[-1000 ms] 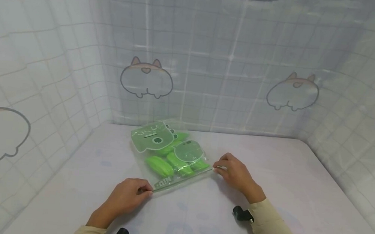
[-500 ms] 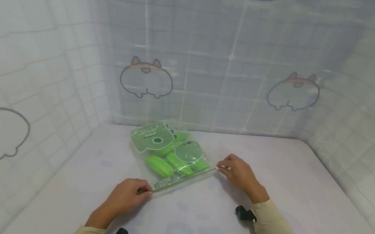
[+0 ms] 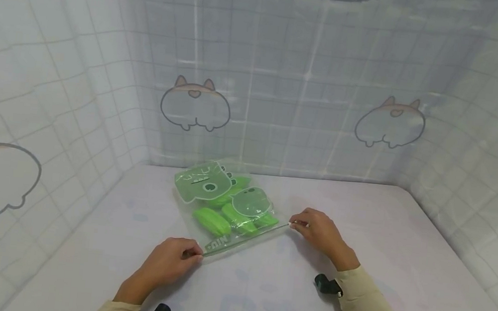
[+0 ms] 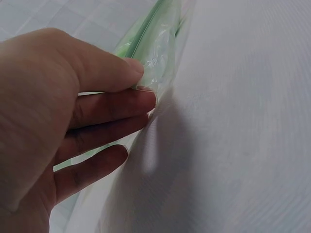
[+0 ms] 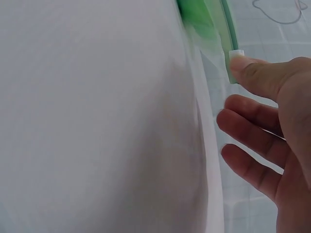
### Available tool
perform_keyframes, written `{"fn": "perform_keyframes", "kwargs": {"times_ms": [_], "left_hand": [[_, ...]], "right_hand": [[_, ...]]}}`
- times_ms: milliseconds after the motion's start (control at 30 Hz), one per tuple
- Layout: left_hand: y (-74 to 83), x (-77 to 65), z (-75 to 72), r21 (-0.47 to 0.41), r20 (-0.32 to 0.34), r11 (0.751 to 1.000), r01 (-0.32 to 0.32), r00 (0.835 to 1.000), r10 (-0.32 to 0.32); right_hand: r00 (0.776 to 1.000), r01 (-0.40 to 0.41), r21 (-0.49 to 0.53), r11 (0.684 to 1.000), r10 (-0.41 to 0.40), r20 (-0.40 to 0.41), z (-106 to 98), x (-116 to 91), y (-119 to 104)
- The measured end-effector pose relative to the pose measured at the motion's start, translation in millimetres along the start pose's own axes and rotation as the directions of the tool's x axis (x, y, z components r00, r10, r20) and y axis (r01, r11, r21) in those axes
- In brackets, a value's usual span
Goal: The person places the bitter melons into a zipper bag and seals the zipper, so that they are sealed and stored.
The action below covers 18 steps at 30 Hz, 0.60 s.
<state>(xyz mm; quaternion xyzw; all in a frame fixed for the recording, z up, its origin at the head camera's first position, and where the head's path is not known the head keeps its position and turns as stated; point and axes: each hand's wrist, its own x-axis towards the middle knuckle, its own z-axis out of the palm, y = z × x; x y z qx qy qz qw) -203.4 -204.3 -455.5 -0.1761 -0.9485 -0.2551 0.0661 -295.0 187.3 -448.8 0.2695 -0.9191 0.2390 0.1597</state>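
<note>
A clear zip bag [image 3: 203, 185] with green cartoon print lies slanted on the table, its zip edge toward me. Several bright green packets [image 3: 212, 222], of a kind I cannot tell, show through the plastic. My left hand [image 3: 170, 262] pinches the near left corner at the end of the zip, thumb against index finger in the left wrist view. At the other end, my right hand [image 3: 320, 233] pinches the zip's small white slider [image 5: 236, 53] between thumb and index finger. Its other fingers are spread apart below, seen in the right wrist view.
The bag rests on a white tabletop [image 3: 402, 250] with faint prints. White gridded curtains with cartoon animals form a back wall [image 3: 281, 103] and two side walls. Dark camera mounts [image 3: 328, 285] sit at both wrists, by beige sleeves.
My right hand has moved a little to the right along the zip edge, the white slider with it. The left hand and the bag have stayed in place.
</note>
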Motion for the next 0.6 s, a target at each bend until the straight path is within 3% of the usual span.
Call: {"fn": "perform_keyframes", "kwargs": {"times_ms": [133,367,600], "left_hand": [[-0.8,0.2,0.2,-0.004,-0.009,1.0,-0.015,1.0,0.015],[-2.5,-0.9,-2.2,-0.031,0.003,0.999,-0.015,1.0,0.015],[-1.6,1.8,-10.2,-0.031,-0.048,1.0,-0.006,0.999,0.005]], "right_hand": [[1.0,-0.016,0.028,0.999,0.016,0.012,0.0,-1.5,2.5],[0.992,-0.119,0.073,0.99,0.117,0.037,-4.1,-7.5,8.7],[0.988,-0.151,0.058,0.987,0.148,0.048,-20.9,-17.6,20.9]]}}
